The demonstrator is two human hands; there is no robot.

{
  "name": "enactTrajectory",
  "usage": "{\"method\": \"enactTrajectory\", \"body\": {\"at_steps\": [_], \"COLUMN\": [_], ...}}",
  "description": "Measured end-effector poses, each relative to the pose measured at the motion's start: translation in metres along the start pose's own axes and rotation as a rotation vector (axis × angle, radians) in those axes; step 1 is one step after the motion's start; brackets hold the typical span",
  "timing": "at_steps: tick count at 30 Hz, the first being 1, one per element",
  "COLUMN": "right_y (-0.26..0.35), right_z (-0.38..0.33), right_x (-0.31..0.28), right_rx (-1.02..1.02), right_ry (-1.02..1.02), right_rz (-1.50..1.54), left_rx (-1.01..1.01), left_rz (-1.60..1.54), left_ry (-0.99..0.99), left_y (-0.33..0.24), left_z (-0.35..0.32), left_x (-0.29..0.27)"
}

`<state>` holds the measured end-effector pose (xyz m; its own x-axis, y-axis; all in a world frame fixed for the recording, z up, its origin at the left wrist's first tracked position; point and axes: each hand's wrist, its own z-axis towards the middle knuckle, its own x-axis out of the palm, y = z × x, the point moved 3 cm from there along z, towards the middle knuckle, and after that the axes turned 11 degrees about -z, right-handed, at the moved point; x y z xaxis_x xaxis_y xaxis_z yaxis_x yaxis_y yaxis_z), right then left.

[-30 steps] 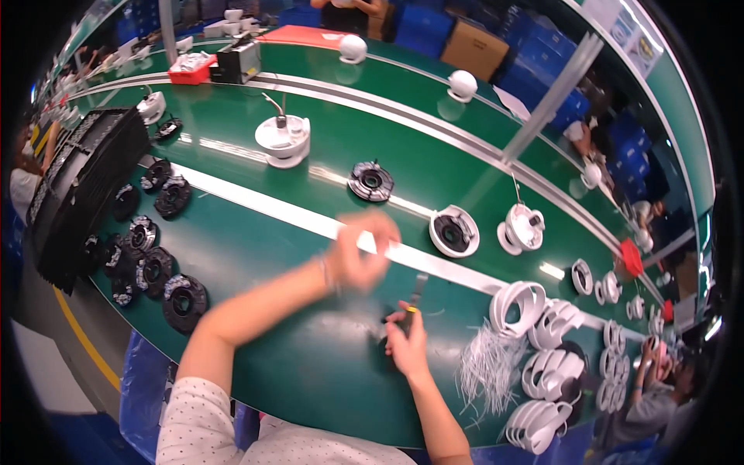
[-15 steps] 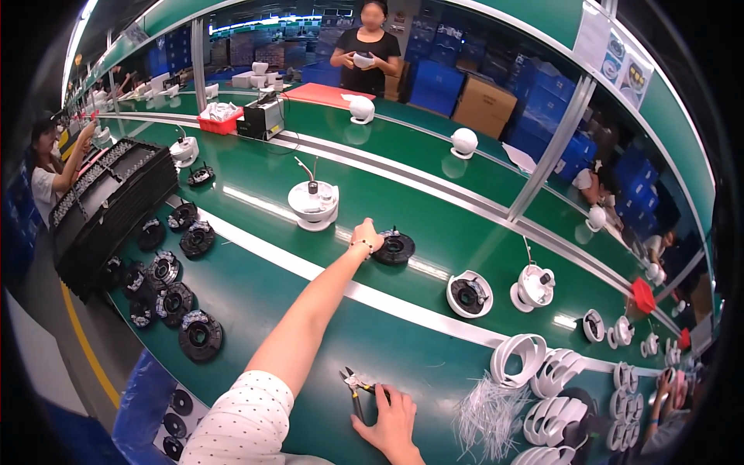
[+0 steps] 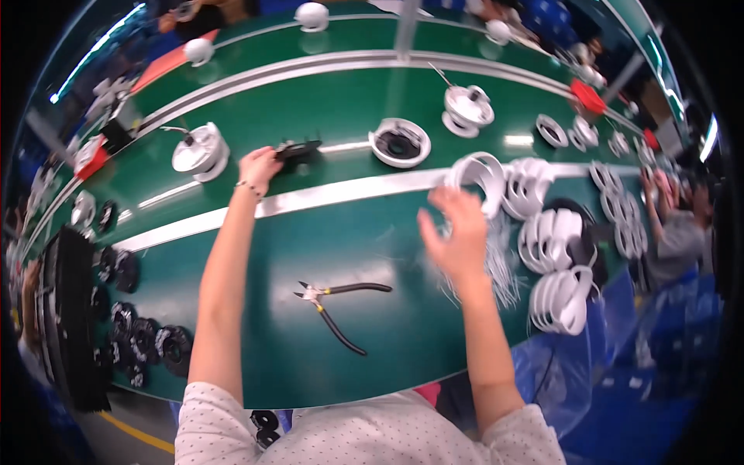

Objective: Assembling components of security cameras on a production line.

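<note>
The fingers (image 3: 267,159) of the left hand (image 3: 258,169) are closing on a black round part (image 3: 298,150) lying on the far side of the green bench (image 3: 387,310), just beyond the silver strip (image 3: 349,191) that is running across the bench. The left arm is stretching well forward. The fingers (image 3: 449,203) of the right hand (image 3: 457,236) are spreading apart and holding nothing; the hand is hovering just beside a white ring housing (image 3: 482,177) and over a bundle of thin white wires (image 3: 500,267). More white ring housings (image 3: 559,291) are standing in stacks to the right of that hand. A pair of black-handled cutting pliers (image 3: 335,306) is lying flat on the bench between the two forearms, apart from both hands, with its jaws pointing left. A white-rimmed round part with a black centre (image 3: 400,142) is sitting beyond the strip, to the right of the black part. A white domed unit (image 3: 200,150) is sitting to the left of the left hand. Black round parts (image 3: 147,341) are lying in a group near the left end of the bench.
</note>
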<state>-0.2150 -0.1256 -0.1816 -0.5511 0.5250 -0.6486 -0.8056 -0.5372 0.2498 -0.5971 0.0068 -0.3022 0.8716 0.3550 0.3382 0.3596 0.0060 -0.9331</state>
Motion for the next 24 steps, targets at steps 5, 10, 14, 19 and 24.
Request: {"method": "enactTrajectory", "body": {"at_steps": [5, 10, 14, 19, 24], "right_y": [-0.087, -0.153, -0.149, -0.089, 0.018], "right_z": [0.027, 0.047, 0.059, 0.070, 0.044], "right_x": [0.006, 0.029, 0.031, -0.010, 0.023], "right_rx": [0.259, 0.162, 0.241, 0.144, -0.422], "right_ry": [0.134, 0.319, 0.323, 0.112, 0.125], "right_rz": [-0.204, -0.335, -0.294, -0.167, 0.147], "left_rx": [0.055, -0.121, -0.010, 0.008, 0.071], "left_rz": [0.140, 0.302, 0.534, 0.354, -0.151], "left_ry": [-0.101, -0.161, -0.257, -0.188, -0.072], "left_y": [0.013, 0.009, 0.027, 0.025, -0.011], "left_z": [-0.043, -0.043, 0.001, -0.022, -0.079], "left_x": [0.029, 0.052, 0.034, 0.056, 0.042]}}
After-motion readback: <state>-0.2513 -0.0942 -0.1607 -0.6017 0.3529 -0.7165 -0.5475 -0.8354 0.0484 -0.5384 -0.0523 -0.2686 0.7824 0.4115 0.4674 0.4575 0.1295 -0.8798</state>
